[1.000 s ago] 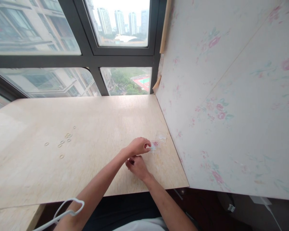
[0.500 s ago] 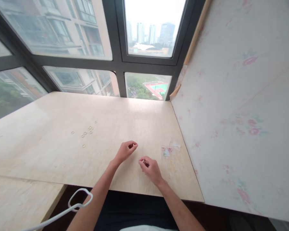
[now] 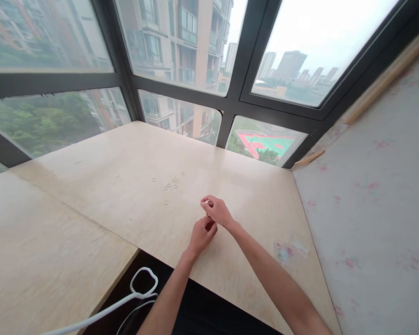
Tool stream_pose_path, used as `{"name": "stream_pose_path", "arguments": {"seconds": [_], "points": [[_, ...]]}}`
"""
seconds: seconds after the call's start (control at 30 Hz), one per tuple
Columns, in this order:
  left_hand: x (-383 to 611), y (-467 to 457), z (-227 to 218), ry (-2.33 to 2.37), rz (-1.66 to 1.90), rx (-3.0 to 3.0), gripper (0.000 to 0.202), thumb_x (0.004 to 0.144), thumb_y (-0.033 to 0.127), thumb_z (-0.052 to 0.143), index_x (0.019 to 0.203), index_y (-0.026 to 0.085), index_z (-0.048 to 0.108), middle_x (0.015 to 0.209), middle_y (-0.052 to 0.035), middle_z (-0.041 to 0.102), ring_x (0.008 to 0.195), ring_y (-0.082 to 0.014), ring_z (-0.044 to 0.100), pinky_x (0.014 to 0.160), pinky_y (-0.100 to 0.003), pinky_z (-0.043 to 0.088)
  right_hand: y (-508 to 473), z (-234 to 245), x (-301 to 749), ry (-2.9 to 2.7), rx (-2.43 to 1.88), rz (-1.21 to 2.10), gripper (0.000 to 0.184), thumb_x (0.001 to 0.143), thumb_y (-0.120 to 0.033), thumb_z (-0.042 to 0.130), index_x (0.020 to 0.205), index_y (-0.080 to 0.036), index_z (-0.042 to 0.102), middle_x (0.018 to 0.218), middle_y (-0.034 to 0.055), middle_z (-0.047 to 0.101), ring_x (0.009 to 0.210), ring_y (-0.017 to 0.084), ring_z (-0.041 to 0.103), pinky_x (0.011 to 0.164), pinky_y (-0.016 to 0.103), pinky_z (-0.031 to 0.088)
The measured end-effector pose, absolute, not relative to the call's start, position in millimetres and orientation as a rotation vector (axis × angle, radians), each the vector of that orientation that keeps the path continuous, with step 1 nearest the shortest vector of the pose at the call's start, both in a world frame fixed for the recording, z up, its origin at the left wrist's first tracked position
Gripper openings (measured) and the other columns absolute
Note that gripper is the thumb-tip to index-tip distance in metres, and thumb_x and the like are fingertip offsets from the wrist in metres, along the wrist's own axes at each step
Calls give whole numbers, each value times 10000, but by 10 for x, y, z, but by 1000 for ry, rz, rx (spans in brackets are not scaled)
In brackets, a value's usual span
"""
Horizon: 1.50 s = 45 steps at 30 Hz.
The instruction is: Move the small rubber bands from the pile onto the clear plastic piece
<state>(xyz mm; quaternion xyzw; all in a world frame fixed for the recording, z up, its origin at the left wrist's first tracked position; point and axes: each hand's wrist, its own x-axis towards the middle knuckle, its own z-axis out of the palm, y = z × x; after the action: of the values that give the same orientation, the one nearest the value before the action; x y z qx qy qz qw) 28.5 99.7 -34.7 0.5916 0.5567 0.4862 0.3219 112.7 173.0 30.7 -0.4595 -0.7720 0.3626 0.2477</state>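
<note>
My left hand is above the pale tabletop, its thumb and fingers pinched together. My right hand is just beyond it, also pinched, and the two hands overlap or touch at the fingertips. A tiny pale bit shows by the left fingertips, too small to name; whatever the right fingers grip is hidden. Left of the hands, several small thin rings lie scattered, some close together. Off to the right sits a clear plastic bag with a few small coloured rings in it.
Dark-framed windows border the tabletop's far side. A wall panel with a floral print rises at the right. Below the front edge, a white looped cable or holder is near my left forearm.
My view has swung left, so the rings and bag appear farther right. My hands, apart before, have come together, the right one crossing over to beyond the left.
</note>
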Motion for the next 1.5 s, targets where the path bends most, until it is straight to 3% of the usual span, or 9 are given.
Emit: {"name": "stream_pose_path", "arguments": {"seconds": [0.17, 0.27, 0.37, 0.57, 0.83, 0.93, 1.07, 1.3, 1.5], "points": [[278, 997, -332, 1471, 1274, 1545, 72, 775, 187, 505, 720, 168, 547, 649, 3, 553, 595, -125, 474, 581, -240, 352, 2319, 321, 357, -2454, -1254, 883, 186, 857, -237, 564, 1027, -200, 631, 658, -22, 653, 688, 141, 629, 684, 246, 462], [281, 1002, -324, 1491, 1271, 1541, 104, 771, 186, 500, 668, 173, 509, 606, 21, 488, 569, -116, 413, 547, -236, 309, 2506, 281, 8, -2602, -1315, 774, 272, 877, -299, 595, 1119, -174, 605, 910, 43, 685, 869, 184, 637, 790, 333, 486], [287, 1023, -344, 1477, 1311, 1500, 133, 761, 187, 501, 632, 175, 470, 589, 30, 435, 560, -108, 367, 525, -234, 271, 2600, 214, -220, -2721, -1381, 666, 342, 916, -372, 570, 1186, -161, 565, 1111, 81, 627, 960, 209, 620, 835, 414, 503], [288, 1062, -358, 1458, 1386, 1408, 139, 758, 180, 505, 624, 169, 470, 586, 37, 430, 551, -99, 361, 521, -234, 266, 2690, 129, -368, -2946, -1300, 509, 296, 930, -348, 563, 1159, -162, 578, 1147, 77, 605, 986, 209, 609, 848, 425, 510], [265, 1063, -319, 1481, 1389, 1353, 154, 814, 241, 509, 703, 167, 585, 628, -3, 569, 575, -125, 489, 555, -242, 375, 2738, 188, -90, -3020, -1127, 559, 213, 914, -347, 585, 990, -154, 632, 1016, 52, 648, 901, 179, 622, 828, 393, 503], [261, 1070, -320, 1470, 1387, 1348, 164, 823, 251, 511, 718, 168, 605, 651, -19, 604, 590, -136, 523, 567, -250, 405, 2673, 163, 179, -2907, -1100, 652, 148, 887, -297, 606, 910, -156, 644, 776, 2, 658, 726, 144, 622, 748, 332, 496], [265, 1080, -318, 1473, 1376, 1355, 160, 818, 253, 519, 723, 168, 615, 658, -20, 623, 597, -139, 548, 580, -251, 420, 2535, 110, 599, -2681, -1096, 798, 86, 840, -185, 568, 862, -177, 651, 471, -83, 538, 497, 96, 539, 622, 222, 435], [239, 1068, -293, 1464, 1363, 1365, 185, 827, 305, 528, 751, 164, 620, 681, -19, 636, 614, -141, 567, 587, -242, 438, 2153, 129, 1435, -2277, -1192, 932, 131, 837, -270, 518, 844, -170, 604, 429, -97, 501, 400, 71, 465, 501, 174, 391], [207, 1055, -251, 1475, 1323, 1399, 221, 828, 361, 548, 763, 167, 631, 690, -21, 650, 637, -154, 594, 597, -244, 460, 1524, 258, 2516, -1974, -1454, 835, 198, 857, -347, 479, 852, -176, 577, 428, -86, 482, 378, 79, 430, 434, 179, 343]]}}
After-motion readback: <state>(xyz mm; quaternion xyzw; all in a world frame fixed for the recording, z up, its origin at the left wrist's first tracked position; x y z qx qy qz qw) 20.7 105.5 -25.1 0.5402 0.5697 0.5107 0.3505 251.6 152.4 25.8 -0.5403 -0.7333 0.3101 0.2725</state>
